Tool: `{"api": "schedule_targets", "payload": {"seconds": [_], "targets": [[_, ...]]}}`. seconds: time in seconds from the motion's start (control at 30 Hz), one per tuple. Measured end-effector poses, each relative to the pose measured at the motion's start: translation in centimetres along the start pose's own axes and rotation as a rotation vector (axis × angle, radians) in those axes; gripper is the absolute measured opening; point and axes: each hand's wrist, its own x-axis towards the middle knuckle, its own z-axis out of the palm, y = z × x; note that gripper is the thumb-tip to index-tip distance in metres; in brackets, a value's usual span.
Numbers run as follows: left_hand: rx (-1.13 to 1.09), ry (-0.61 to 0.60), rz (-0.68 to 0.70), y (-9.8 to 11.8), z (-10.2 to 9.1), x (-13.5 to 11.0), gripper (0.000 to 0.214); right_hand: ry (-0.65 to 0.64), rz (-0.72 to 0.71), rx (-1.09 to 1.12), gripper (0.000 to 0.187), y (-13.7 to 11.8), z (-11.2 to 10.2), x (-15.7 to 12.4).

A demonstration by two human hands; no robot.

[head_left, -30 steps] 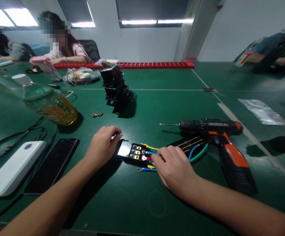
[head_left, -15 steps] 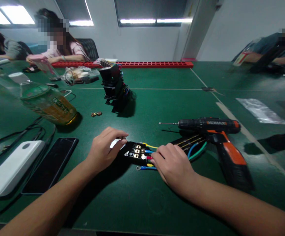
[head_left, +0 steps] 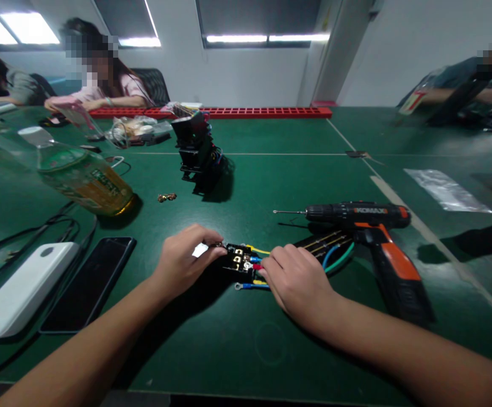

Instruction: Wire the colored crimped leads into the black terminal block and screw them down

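Note:
A small black terminal block (head_left: 238,259) with brass screws lies on the green table (head_left: 271,169) in front of me. My left hand (head_left: 185,261) grips its left end with thumb and fingers. My right hand (head_left: 297,281) rests at its right side, fingertips on the coloured wires (head_left: 257,266) that enter it. A loose blue wire with a ring lug (head_left: 248,286) lies just below the block. Green and blue wires (head_left: 334,258) curve away to the right.
An orange and black cordless screwdriver (head_left: 370,234) lies right of my hands. Left are a black phone (head_left: 91,282), a white power bank (head_left: 21,291), cables and a tilted drink bottle (head_left: 82,181). A black stacked assembly (head_left: 197,152) stands behind. Other people sit at the far edges.
My left hand has slid right and closed over the block's left end, covering its shiny cover. The block has tilted a little. My right hand has stayed at the wires.

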Motion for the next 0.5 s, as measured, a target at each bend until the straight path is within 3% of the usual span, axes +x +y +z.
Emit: {"api": "schedule_targets", "payload": {"seconds": [0.5], "targets": [[-0.016,-0.054,0.051,0.19,0.38,-0.29,0.014,-0.041,-0.033,-0.041,0.014,0.23,-0.52,0.83]]}}
